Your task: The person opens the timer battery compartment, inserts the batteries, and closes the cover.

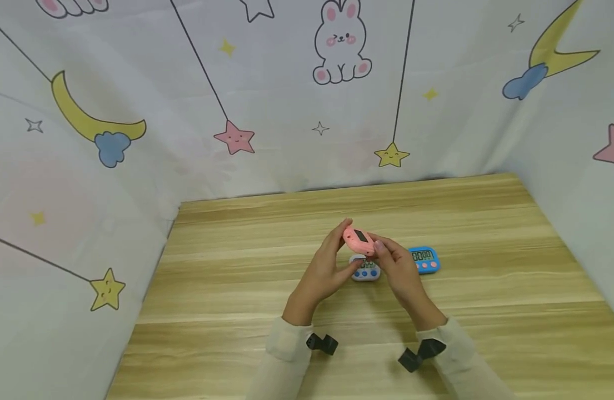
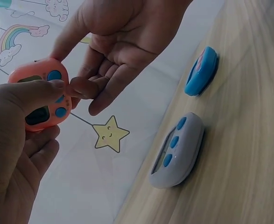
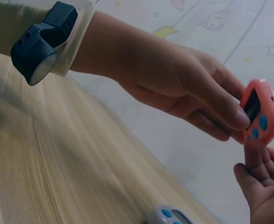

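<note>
A pink digital timer (image 1: 359,240) with blue buttons is held up over the table between both hands. My left hand (image 1: 324,270) grips it; in the left wrist view the left thumb (image 2: 36,95) lies across its face, beside the buttons. My right hand (image 1: 399,269) pinches the other edge, its thumb (image 1: 382,250) on the near side. Beneath the hands a white timer (image 1: 365,274) with blue buttons lies on the table, partly covered in the head view by the left thumb. A blue timer (image 1: 429,266) with pink buttons lies just right of the right hand.
The wood-grain table (image 1: 226,289) spreads beneath the hands. A white cloth (image 1: 286,89) printed with stars, moons and rabbits hangs behind it and along both sides. Small black cameras (image 1: 323,344) are strapped at both cuffs.
</note>
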A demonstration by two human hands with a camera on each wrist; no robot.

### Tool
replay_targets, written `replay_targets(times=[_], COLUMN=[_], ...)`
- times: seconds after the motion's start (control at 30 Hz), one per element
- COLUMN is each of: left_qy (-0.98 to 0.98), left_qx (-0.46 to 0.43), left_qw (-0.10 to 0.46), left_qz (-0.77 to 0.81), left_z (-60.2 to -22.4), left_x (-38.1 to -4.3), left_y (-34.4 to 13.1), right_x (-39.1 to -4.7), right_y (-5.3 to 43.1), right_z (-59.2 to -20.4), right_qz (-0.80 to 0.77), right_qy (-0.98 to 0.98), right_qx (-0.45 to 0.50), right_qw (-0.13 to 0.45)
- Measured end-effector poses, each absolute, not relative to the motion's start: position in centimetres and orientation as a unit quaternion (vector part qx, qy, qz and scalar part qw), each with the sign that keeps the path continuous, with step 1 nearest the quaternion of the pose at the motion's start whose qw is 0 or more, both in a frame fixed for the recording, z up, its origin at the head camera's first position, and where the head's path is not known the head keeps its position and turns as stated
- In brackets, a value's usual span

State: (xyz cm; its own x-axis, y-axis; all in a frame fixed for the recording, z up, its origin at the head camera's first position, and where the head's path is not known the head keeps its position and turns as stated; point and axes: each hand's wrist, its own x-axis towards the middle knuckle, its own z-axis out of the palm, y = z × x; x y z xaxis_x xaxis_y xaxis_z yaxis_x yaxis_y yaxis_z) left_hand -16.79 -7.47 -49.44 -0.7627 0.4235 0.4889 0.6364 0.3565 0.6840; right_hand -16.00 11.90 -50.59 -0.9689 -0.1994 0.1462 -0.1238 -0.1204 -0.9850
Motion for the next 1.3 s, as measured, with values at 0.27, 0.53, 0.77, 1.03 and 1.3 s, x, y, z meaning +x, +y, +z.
replay_targets(times=[0.27,0.53,0.77,1.03,1.3], left_qy=[-0.831,-0.833,-0.838,-0.852,-0.86], left_qx=[-0.321,-0.341,-0.337,-0.308,-0.276], left_qw=[0.143,0.162,0.156,0.123,0.103], left_qz=[-0.432,-0.403,-0.4,-0.406,-0.416], left_z=[-49.32,-49.75,-49.93,-49.87,-49.52], left_x=[-16.6,-16.85,-16.87,-16.65,-16.62], left_y=[-7.72,-7.64,-7.63,-7.5,-7.8], right_x=[-15.98,-16.13,-16.23,-16.21,-16.19], right_y=[11.8,11.9,12.08,12.16,12.19], right_z=[-50.52,-50.52,-50.51,-50.72,-50.68], right_qz=[-0.754,-0.743,-0.738,-0.742,-0.739], right_qy=[0.642,0.657,0.659,0.656,0.659], right_qx=[-0.124,-0.096,-0.09,-0.083,-0.085], right_qw=[0.057,0.088,0.116,0.112,0.114])
